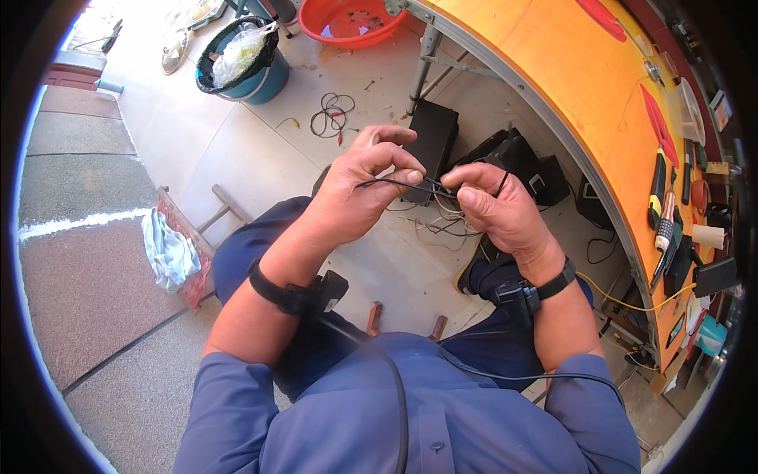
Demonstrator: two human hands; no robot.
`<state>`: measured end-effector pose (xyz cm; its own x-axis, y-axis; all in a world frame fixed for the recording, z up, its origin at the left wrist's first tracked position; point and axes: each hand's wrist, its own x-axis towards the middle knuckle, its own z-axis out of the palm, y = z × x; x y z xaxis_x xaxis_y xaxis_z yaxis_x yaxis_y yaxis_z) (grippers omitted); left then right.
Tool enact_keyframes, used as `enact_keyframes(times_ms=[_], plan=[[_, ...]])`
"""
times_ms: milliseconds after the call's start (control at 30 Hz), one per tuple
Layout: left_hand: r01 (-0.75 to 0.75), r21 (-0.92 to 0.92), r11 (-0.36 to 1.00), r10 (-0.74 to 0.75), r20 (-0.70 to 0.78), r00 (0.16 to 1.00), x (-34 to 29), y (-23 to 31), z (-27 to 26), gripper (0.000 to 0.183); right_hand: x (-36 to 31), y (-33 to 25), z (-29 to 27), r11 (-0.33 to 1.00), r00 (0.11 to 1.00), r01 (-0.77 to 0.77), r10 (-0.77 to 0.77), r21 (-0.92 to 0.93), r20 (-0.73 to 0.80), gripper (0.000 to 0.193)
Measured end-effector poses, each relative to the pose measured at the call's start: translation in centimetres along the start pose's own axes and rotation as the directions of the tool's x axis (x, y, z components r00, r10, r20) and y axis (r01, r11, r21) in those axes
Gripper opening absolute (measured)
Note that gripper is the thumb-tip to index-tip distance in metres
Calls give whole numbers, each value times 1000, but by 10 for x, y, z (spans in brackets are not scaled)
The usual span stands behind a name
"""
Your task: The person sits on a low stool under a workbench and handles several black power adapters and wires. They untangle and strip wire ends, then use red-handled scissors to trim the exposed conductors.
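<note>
Between my two raised hands runs a thin black cable (387, 182). My left hand (359, 186) pinches it between thumb and forefinger, and a short end sticks out to the left past the thumb. My right hand (505, 209) is closed on the cable a little to the right, thumb against the bent fingers; part of it loops up behind those fingers. Below the hands hang pale, thin wires (442, 229), tangled near the floor; whether they join the cable I cannot tell. A black box (433, 134) stands on the floor just beyond my hands.
An orange-topped table (545, 55) curves along the right, with pliers (658, 186) and other tools on it. Far left stand a blue bucket (272, 79) with a black liner and a red basin (351, 39). A wire coil (330, 117) lies on the floor. A cloth (170, 253) hangs on a stool.
</note>
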<state>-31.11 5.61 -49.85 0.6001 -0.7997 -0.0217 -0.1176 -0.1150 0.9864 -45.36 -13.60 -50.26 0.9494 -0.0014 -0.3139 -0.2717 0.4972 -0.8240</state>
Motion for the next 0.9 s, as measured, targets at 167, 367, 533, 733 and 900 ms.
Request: enact_keyframes(times_ms=[167,367,533,733,900], plan=[[-37,41,998,32,103,994,1,4,-9,8,2,0,0,926,995,-73,92,-370,34,23],[-140,156,978,108,199,974,1,11,-12,6,2,11,-10,953,996,-89,94,-290,3,17],[-148,179,973,114,184,976,2,11,-10,8,4,17,-5,984,996,-35,50,172,-80,11],[-174,295,940,151,100,984,3,5,-6,10,5,19,1,927,986,59,3,370,-165,16],[-44,121,992,38,46,998,5,1,-11,8,2,12,-1,953,998,54,-44,298,-41,17]])
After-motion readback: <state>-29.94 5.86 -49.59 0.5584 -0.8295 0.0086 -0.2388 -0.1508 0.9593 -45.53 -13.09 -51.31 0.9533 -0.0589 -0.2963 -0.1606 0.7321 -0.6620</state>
